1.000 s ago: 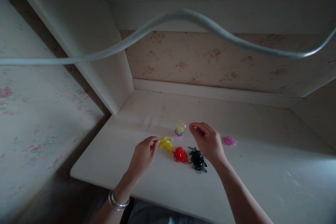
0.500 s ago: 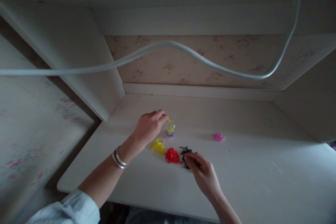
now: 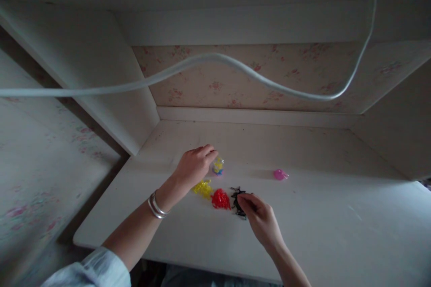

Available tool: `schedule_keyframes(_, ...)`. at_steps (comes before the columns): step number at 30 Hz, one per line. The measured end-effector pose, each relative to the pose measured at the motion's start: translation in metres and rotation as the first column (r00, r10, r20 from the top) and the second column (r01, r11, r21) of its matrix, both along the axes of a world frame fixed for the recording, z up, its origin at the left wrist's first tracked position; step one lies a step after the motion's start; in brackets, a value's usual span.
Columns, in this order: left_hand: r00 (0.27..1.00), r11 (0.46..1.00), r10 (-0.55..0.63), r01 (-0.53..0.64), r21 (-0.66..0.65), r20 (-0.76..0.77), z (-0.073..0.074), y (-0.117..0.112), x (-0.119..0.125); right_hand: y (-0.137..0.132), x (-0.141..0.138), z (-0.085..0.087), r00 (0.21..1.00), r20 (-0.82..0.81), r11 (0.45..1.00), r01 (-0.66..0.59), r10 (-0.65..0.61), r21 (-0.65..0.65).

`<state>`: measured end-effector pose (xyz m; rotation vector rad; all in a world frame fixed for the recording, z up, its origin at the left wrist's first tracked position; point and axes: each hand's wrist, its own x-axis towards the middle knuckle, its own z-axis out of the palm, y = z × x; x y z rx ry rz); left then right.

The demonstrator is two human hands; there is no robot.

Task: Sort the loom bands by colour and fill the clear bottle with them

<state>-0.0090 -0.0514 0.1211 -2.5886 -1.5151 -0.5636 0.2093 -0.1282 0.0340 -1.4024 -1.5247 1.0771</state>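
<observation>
My left hand [image 3: 197,165] is closed, fingertips pinched at the mouth of a small clear container [image 3: 218,167] that has yellow and blue pieces inside. Whatever lies between those fingertips is hidden. Below this hand is a loose pile of yellow rubber bands [image 3: 202,189], partly covered by it. A pile of red rubber bands [image 3: 221,199] lies just to the right. Thumb and forefinger pressed together, my right hand [image 3: 261,217] is over the right side of a pile of black rubber bands [image 3: 237,201]. I cannot make out what it pinches.
A small pink rounded piece [image 3: 280,174] with pointed tips lies to the right on the white desk [image 3: 323,215]. A white cable [image 3: 242,69] hangs across the view. Side panels and an overhead cabinet [image 3: 215,24] enclose the desk.
My left hand has lowered slightly toward the container, and the yellow strip that showed at its fingertips is no longer visible. My right hand stays nearly still at the black pile.
</observation>
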Motion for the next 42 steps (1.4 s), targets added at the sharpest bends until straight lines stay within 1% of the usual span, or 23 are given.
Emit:
schedule_keyframes(3, 0.991, 0.997, 0.076, -0.076, -0.006, 0.11, -0.007, -0.007, -0.008, 0.006, -0.004, 0.012, 0.982, 0.184, 0.995, -0.066, 0.051, 0.076)
schedule_keyframes(5, 0.972, 0.992, 0.123, -0.121, -0.021, 0.199, -0.016, -0.015, -0.012, 0.012, -0.01, 0.021, 0.925, 0.368, 0.987, -0.137, 0.097, 0.083)
schedule_keyframes(6, 0.96, 0.99, 0.144, -0.14, -0.033, 0.239, -0.022, -0.02, -0.013, 0.016, -0.015, 0.025, 0.878, 0.464, 0.984, -0.165, 0.113, 0.073)
schedule_keyframes(8, 0.932, 0.982, 0.189, -0.177, -0.068, 0.309, -0.038, -0.031, -0.016, 0.025, -0.025, 0.03, 0.758, 0.64, 0.978, -0.205, 0.128, 0.046)
schedule_keyframes(11, 0.897, 0.966, 0.249, -0.206, -0.153, 0.366, -0.066, -0.049, -0.02, 0.042, -0.046, 0.032, 0.579, 0.801, 0.967, -0.256, 0.154, -0.001)
schedule_keyframes(14, 0.877, 0.931, 0.336, -0.255, -0.259, 0.343, -0.09, -0.067, -0.027, 0.056, -0.066, 0.028, 0.455, 0.858, 0.943, -0.32, 0.237, -0.091)
schedule_keyframes(16, 0.866, 0.901, 0.396, -0.302, -0.312, 0.306, -0.1, -0.077, -0.033, 0.062, -0.076, 0.025, 0.405, 0.869, 0.926, -0.351, 0.284, -0.139)
schedule_keyframes(20, 0.86, 0.862, 0.453, -0.355, -0.363, 0.236, -0.109, -0.087, -0.041, 0.068, -0.09, 0.02, 0.371, 0.872, 0.912, -0.37, 0.319, -0.176)
schedule_keyframes(24, 0.869, 0.857, 0.454, -0.367, -0.362, 0.194, -0.113, -0.087, -0.039, 0.068, -0.097, 0.018, 0.345, 0.891, 0.924, -0.341, 0.295, -0.174)
schedule_keyframes(27, 0.876, 0.87, 0.443, -0.368, -0.33, 0.191, -0.117, -0.085, -0.037, 0.063, -0.095, 0.019, 0.353, 0.901, 0.933, -0.336, 0.253, -0.131)
schedule_keyframes(30, 0.876, 0.878, 0.436, -0.364, -0.31, 0.207, -0.122, -0.085, -0.039, 0.055, -0.084, 0.023, 0.406, 0.888, 0.934, -0.351, 0.218, -0.069)
schedule_keyframes(32, 0.874, 0.883, 0.429, -0.352, -0.31, 0.23, -0.125, -0.085, -0.041, 0.05, -0.075, 0.028, 0.478, 0.856, 0.935, -0.353, 0.197, -0.018)
schedule_keyframes(34, 0.867, 0.89, 0.422, -0.34, -0.305, 0.265, -0.128, -0.086, -0.044, 0.048, -0.064, 0.034, 0.583, 0.795, 0.942, -0.333, 0.167, 0.047)
schedule_keyframes(36, 0.856, 0.899, 0.412, -0.326, -0.293, 0.312, -0.13, -0.087, -0.046, 0.049, -0.055, 0.043, 0.697, 0.706, 0.948, -0.293, 0.125, 0.122)
schedule_keyframes(38, 0.839, 0.908, 0.401, -0.31, -0.281, 0.368, -0.131, -0.088, -0.048, 0.054, -0.046, 0.053, 0.784, 0.618, 0.95, -0.235, 0.059, 0.207)
schedule_keyframes(40, 0.818, 0.915, 0.392, -0.297, -0.274, 0.42, -0.132, -0.09, -0.049, 0.062, -0.04, 0.063, 0.824, 0.566, 0.942, -0.181, -0.011, 0.281)
schedule_keyframes(42, 0.796, 0.916, 0.393, -0.293, -0.274, 0.46, -0.133, -0.092, -0.049, 0.07, -0.037, 0.071, 0.828, 0.558, 0.929, -0.168, -0.05, 0.331)
